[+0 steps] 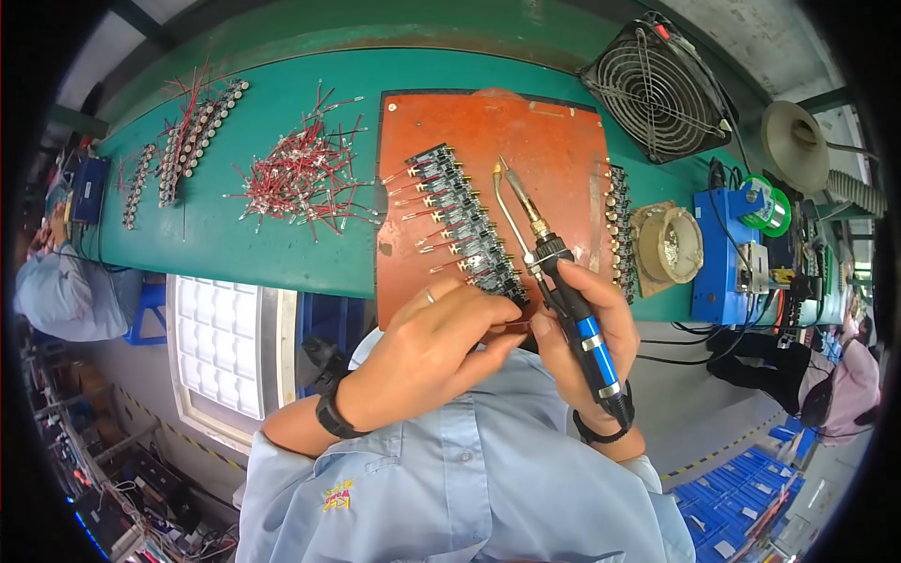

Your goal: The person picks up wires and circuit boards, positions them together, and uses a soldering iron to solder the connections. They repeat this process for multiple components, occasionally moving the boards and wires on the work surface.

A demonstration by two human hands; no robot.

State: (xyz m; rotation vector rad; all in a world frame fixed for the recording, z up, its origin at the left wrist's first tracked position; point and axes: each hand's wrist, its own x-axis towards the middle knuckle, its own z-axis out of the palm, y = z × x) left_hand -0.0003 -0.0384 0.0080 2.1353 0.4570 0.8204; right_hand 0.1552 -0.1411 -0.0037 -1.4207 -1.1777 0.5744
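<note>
My right hand (601, 324) is wrapped round a soldering iron (577, 314) with a black and blue handle. A thin metal feed tube (510, 214) runs beside its tip, which points away from me over the orange board (554, 131). At the near end of a slanting row of small black parts (469, 230), my left hand (422, 333) is closed in a pinch. A thin red wire (522, 325) shows between its fingertips and my right thumb. Several red wires stick out from the row's left side. My fingers hide the row's near end.
Left of the board lies a loose heap of red wires (300, 174), with wired parts (192, 141) farther left. To the right are another row of parts (618, 225), a round tip-cleaning pot (668, 244), a blue solder feeder (723, 249) and a black fan (657, 89). Other people sit at both sides.
</note>
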